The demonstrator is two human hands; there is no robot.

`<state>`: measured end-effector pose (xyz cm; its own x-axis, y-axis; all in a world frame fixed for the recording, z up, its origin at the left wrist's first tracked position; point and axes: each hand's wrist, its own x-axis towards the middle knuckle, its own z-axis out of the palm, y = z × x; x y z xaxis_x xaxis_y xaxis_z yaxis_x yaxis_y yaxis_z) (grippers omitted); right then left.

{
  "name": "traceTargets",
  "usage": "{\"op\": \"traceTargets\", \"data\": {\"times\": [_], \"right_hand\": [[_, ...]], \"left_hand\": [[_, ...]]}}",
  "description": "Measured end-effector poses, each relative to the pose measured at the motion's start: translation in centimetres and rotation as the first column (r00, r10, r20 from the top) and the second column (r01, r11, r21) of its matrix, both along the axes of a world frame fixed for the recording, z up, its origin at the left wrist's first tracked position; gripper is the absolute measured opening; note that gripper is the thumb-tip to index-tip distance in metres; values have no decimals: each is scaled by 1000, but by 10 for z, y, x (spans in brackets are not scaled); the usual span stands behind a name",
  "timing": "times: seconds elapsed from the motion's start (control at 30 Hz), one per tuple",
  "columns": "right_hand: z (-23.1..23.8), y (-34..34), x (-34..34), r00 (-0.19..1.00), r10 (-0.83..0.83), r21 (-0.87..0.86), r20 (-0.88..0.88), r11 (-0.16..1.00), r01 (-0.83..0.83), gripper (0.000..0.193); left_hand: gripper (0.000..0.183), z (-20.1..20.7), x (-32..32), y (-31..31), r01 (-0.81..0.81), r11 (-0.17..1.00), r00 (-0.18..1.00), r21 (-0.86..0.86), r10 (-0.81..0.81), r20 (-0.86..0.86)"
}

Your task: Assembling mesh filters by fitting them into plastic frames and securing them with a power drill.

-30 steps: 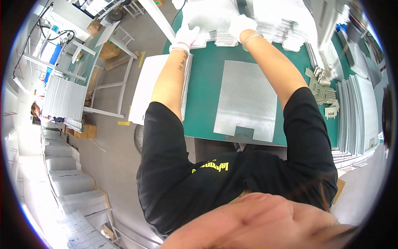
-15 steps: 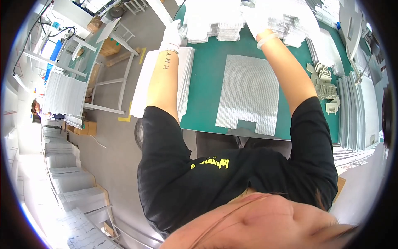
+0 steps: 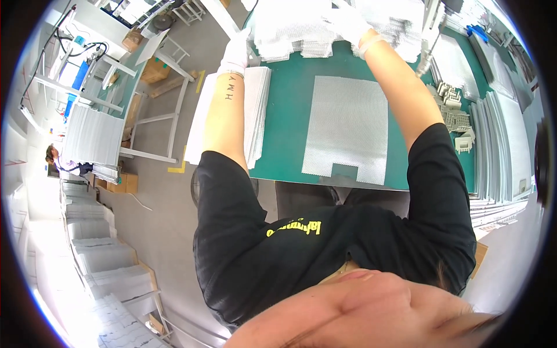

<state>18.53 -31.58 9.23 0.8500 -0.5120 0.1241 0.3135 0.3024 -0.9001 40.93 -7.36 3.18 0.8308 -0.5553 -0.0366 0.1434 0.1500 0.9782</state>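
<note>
Both of my hands wear white gloves at the far side of the green table [image 3: 287, 116]. My left hand [image 3: 237, 51] is beside the left edge of a bright stack of mesh sheets [image 3: 301, 49]. My right hand [image 3: 347, 24] reaches over the stacks, between that one and a second stack of mesh sheets [image 3: 400, 43]. Glare washes out the fingers of both hands, so what they grip, if anything, cannot be made out. A single grey mesh sheet [image 3: 347, 124] with a notch in its near edge lies flat between my forearms.
A pile of white sheets [image 3: 259, 116] lies under my left forearm at the table's left edge. To the right are small beige plastic parts [image 3: 455, 119] and upright grey panels [image 3: 493, 145]. A white-framed table [image 3: 168, 124] and a person [image 3: 55, 159] are at the left.
My right hand has shifted slightly left over the stacks, and my left hand a little left. At the upper right, a bright white expanse has drawn back, uncovering metal bars. The notched sheet stays put.
</note>
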Motion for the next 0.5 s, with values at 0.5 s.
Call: {"op": "traceTargets", "data": {"times": [0.5], "right_hand": [[-101, 148, -308, 908, -417, -882, -30, 439, 173, 37]], "left_hand": [[75, -45, -327, 114, -44, 978, 949, 203, -23, 315]]}}
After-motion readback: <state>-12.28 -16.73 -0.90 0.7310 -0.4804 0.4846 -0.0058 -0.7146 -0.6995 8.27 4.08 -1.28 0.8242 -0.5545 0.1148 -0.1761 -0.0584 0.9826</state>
